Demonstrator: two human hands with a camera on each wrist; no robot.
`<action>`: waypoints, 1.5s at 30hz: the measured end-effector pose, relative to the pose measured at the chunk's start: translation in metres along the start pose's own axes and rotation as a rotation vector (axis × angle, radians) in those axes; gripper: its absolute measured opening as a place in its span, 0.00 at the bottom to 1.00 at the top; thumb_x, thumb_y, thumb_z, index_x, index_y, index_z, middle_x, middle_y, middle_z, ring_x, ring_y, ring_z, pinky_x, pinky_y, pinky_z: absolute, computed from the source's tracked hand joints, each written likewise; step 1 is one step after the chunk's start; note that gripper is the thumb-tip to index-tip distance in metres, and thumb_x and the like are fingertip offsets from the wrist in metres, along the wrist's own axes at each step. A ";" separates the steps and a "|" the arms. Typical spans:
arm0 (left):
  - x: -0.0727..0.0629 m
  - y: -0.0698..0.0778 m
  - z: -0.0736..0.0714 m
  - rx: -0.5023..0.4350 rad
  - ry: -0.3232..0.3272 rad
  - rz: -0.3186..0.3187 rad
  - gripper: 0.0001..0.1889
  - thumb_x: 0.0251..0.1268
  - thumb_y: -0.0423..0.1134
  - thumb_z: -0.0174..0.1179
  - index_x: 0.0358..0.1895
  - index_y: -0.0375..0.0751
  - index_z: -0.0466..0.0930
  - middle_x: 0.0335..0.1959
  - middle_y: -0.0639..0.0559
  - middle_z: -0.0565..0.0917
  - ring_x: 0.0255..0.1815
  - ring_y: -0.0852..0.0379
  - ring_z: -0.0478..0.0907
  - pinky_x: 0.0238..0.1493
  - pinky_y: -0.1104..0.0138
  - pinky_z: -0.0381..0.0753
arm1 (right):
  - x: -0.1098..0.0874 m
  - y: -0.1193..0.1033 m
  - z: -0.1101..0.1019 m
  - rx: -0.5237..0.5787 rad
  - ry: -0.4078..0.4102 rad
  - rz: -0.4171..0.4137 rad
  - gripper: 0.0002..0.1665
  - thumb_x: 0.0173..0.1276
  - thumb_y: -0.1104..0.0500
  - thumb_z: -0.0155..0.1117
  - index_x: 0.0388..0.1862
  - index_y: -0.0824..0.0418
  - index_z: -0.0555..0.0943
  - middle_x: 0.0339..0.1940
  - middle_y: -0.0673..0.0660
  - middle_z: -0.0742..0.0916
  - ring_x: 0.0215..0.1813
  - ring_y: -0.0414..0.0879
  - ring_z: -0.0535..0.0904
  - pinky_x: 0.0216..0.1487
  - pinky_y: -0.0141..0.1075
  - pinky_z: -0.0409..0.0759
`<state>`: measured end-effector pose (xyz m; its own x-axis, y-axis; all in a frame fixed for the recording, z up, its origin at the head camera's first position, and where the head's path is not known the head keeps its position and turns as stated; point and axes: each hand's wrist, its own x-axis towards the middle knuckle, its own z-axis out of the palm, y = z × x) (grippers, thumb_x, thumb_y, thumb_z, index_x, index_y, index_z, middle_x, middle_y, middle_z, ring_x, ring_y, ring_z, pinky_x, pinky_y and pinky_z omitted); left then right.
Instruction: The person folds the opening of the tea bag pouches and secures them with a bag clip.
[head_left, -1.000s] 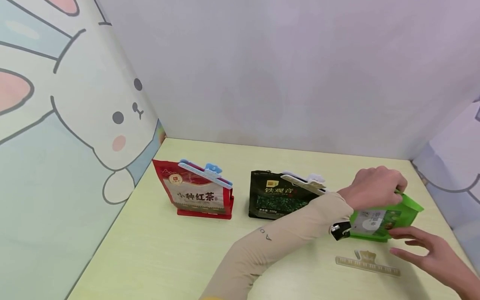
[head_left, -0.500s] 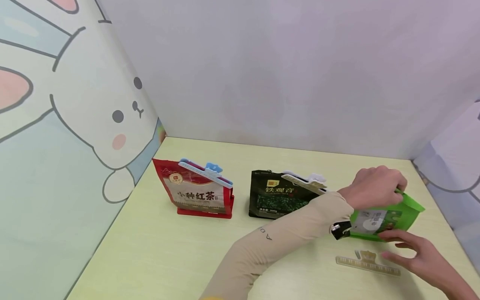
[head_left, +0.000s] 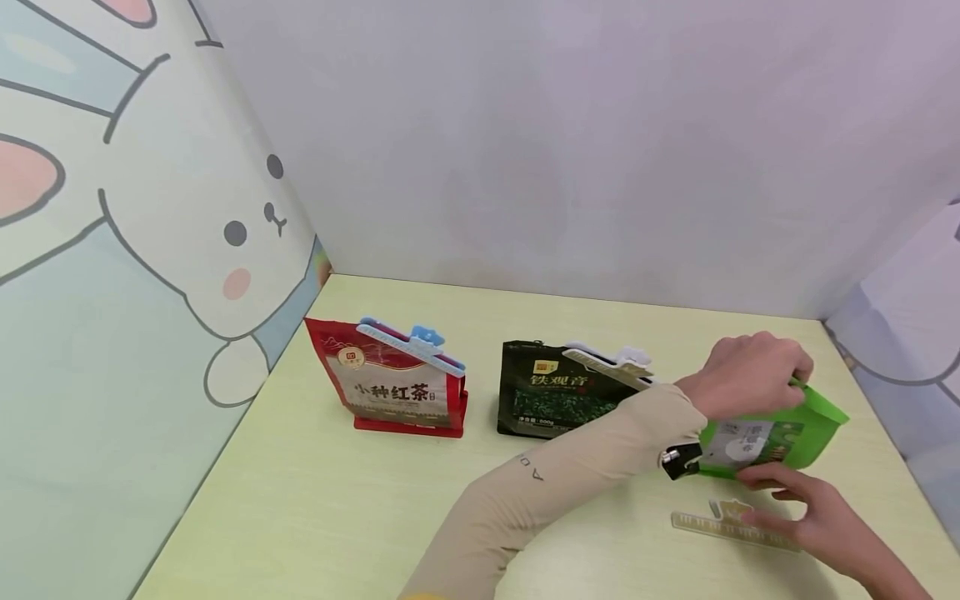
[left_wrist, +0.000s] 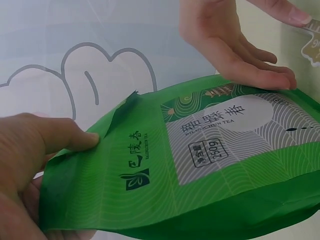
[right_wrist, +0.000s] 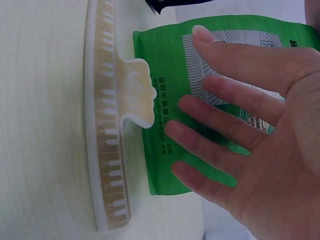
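Observation:
A green tea bag (head_left: 813, 425) stands at the right of the table. My left hand (head_left: 750, 375) grips its top edge from above. In the left wrist view, the thumb of the left hand (left_wrist: 35, 160) lies on the front of the bag (left_wrist: 110, 175). A gold bag clip (head_left: 705, 524) with a piano-key pattern lies flat in front of the bag. My right hand (head_left: 817, 521) hovers at the clip's tab, its thumb over it in the head view. The right wrist view shows the right hand (right_wrist: 270, 135) with fingers spread and apart from the clip (right_wrist: 107, 120).
A red tea bag (head_left: 393, 392) with a blue clip (head_left: 412, 343) stands at the left. In the middle stands a black tea bag (head_left: 555, 396) with a white clip (head_left: 611, 362), partly hidden by my left sleeve (head_left: 570, 475). Walls border the back and sides of the table.
My right hand has moved left and slightly down, from beside the green tea bag's lower right corner to the gold clip. The left hand keeps its grip in the same place.

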<state>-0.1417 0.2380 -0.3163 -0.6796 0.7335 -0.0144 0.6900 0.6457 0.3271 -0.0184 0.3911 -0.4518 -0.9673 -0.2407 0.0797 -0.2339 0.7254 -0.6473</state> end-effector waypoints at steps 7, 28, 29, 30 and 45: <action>0.000 0.001 0.002 -0.007 0.002 0.006 0.16 0.68 0.45 0.52 0.21 0.52 0.62 0.18 0.58 0.55 0.19 0.64 0.50 0.19 0.73 0.49 | -0.003 0.002 0.007 -0.021 -0.018 -0.002 0.22 0.51 0.61 0.76 0.46 0.58 0.80 0.43 0.41 0.83 0.43 0.29 0.75 0.34 0.34 0.76; 0.001 0.001 -0.001 0.012 0.002 0.006 0.15 0.68 0.45 0.52 0.21 0.53 0.63 0.20 0.59 0.56 0.20 0.65 0.52 0.20 0.73 0.51 | 0.008 0.009 0.024 -0.080 -0.040 -0.177 0.27 0.37 0.60 0.82 0.39 0.56 0.81 0.35 0.44 0.82 0.35 0.29 0.73 0.29 0.31 0.72; 0.001 0.001 -0.001 0.016 0.002 0.005 0.15 0.68 0.45 0.52 0.21 0.53 0.63 0.20 0.59 0.57 0.20 0.65 0.52 0.20 0.73 0.51 | 0.008 0.009 0.025 -0.085 -0.043 -0.175 0.27 0.37 0.60 0.81 0.39 0.56 0.81 0.35 0.44 0.82 0.35 0.29 0.73 0.29 0.31 0.72; 0.001 0.001 -0.001 0.017 0.001 0.005 0.15 0.68 0.45 0.52 0.21 0.54 0.64 0.20 0.59 0.57 0.20 0.65 0.53 0.20 0.73 0.52 | 0.009 0.009 0.025 -0.093 -0.041 -0.173 0.27 0.36 0.61 0.81 0.38 0.56 0.81 0.35 0.43 0.82 0.35 0.29 0.73 0.29 0.31 0.73; 0.001 0.001 0.002 0.005 0.000 -0.013 0.15 0.68 0.45 0.53 0.21 0.53 0.64 0.19 0.59 0.57 0.20 0.65 0.52 0.21 0.73 0.52 | 0.006 0.013 0.035 -0.159 -0.052 -0.297 0.28 0.35 0.67 0.79 0.39 0.62 0.80 0.36 0.45 0.79 0.34 0.29 0.68 0.29 0.30 0.69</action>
<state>-0.1410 0.2395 -0.3175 -0.6882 0.7253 -0.0186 0.6827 0.6560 0.3218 -0.0242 0.3761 -0.4866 -0.8494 -0.4860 0.2057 -0.5208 0.7092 -0.4751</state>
